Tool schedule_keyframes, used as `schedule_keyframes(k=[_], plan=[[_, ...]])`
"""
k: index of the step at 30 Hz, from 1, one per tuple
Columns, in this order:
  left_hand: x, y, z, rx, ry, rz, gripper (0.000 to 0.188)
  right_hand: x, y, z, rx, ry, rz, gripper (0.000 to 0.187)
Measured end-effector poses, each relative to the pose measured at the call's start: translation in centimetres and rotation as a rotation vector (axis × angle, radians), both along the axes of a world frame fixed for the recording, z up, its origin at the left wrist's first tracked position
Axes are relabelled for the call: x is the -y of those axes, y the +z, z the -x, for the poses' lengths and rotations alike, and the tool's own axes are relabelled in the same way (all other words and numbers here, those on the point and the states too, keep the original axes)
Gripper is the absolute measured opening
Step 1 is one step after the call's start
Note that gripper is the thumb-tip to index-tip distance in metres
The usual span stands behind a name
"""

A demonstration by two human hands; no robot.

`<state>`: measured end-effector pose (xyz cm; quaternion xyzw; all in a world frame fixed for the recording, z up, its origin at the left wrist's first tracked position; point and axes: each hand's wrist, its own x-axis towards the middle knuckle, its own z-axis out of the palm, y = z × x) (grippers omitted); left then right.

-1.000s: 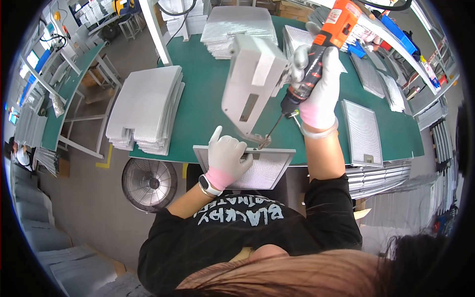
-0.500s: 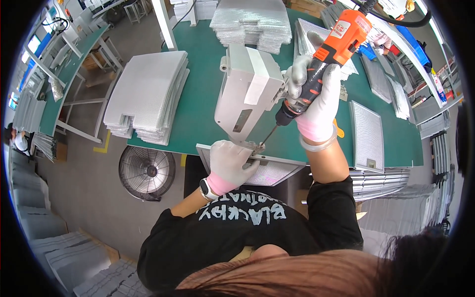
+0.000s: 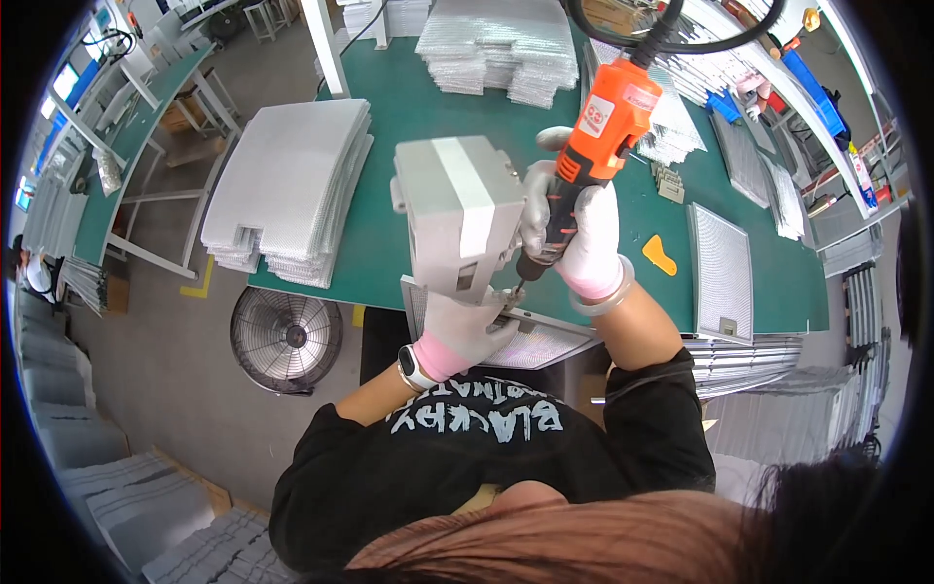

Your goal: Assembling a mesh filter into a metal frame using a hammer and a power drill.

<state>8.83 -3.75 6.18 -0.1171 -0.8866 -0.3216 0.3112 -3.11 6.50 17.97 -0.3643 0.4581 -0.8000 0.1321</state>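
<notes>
My right hand (image 3: pixel 590 243), in a grey-white glove with a pink cuff, grips an orange and black power screwdriver (image 3: pixel 605 122). Its tip points down at a small metal fitting on the upper edge of a framed mesh panel (image 3: pixel 553 347). Closed on that edge beside the fitting is my gloved left hand (image 3: pixel 463 333). The panel is tilted at the table's front edge. A pale grey box (image 3: pixel 428 180) with a white strip across it sits left of the screwdriver, close above my left fingers. How the box is supported I cannot tell.
Stacked mesh sheets (image 3: pixel 282 175) lie left on the green table (image 3: pixel 389 117), with another stack (image 3: pixel 496 44) behind. At right are a framed mesh panel (image 3: pixel 722 263), a yellow-orange flat piece (image 3: pixel 660 255) and small metal parts (image 3: pixel 668 183). A floor fan (image 3: pixel 287 339) stands front left.
The screwdriver and my right hand have swung left and lower, the tool now more upright. The grey box has shifted left and down. My left hand stays at the panel's edge.
</notes>
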Motion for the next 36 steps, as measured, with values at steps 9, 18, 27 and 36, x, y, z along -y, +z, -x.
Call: schedule_keyframes(k=[9, 18, 27, 36], plan=[[-0.4, -1.0, -0.3, 0.018, -0.003, 0.048, 0.031, -0.5, -0.9, 0.5, -0.016, 0.243, 0.009, 0.074], [-0.2, 0.4, -0.1, -0.048, 0.014, 0.081, 0.033, -0.7, -0.8, 1.1, 0.025, 0.169, 0.053, 0.074], [4.4, 3.8, 4.0, 0.051, 0.046, 0.304, 0.019, -7.0, 9.9, 6.8, -0.102, -0.553, 0.013, 0.035], [9.3, 11.2, 14.9, 0.154, 0.143, 0.432, 0.032, -14.5, 16.4, 12.5, -1.021, -1.27, -0.521, 0.07]])
